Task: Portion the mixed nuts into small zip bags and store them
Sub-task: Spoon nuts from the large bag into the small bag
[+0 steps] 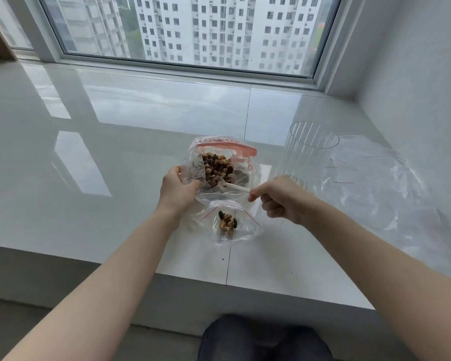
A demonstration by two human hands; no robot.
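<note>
With the left hand [176, 190] gripping the big bag [220, 168] open, the right hand [279, 201], pinching the spoon [232, 187], should lift a level scoop, then tip it into the near small bag [227, 222].

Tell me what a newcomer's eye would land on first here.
First, the large zip bag of mixed nuts at the middle of the white sill, its mouth held open by the left hand while the right hand pinches a white spoon dipped into it. Just below lies a small zip bag with a few nuts; a clear ribbed jar stands to the right.
</note>
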